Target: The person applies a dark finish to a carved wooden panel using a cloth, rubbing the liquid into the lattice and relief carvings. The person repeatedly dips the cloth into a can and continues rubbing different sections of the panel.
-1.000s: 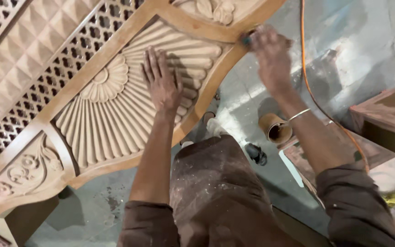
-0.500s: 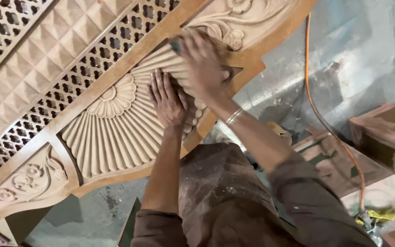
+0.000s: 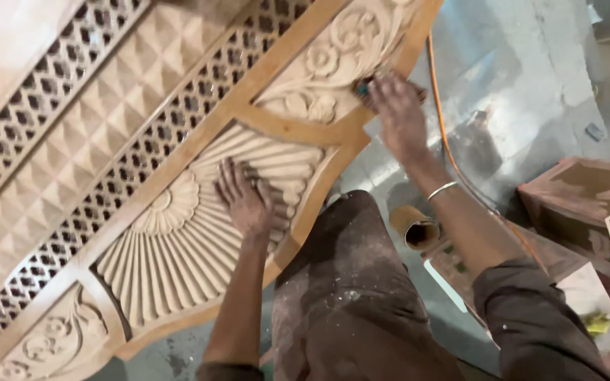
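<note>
A large carved wooden panel (image 3: 142,141) with lattice strips, a fan-shaped fluted carving and floral scrolls fills the left and top. My left hand (image 3: 245,197) lies flat, fingers spread, on the fluted fan carving. My right hand (image 3: 397,113) is further up at the panel's curved edge beside the floral carving, closed over a small sanding piece (image 3: 363,86) with a bluish corner showing.
An orange cable (image 3: 443,134) runs down the grey dusty floor to the right of my right arm. A brown cardboard roll (image 3: 414,227) lies by my knee. Reddish wooden boxes (image 3: 580,197) stand at the right edge.
My right hand has swept from the fan carving up and to the right onto the panel's curved edge by the floral carving. My left hand stays pressed on the fan.
</note>
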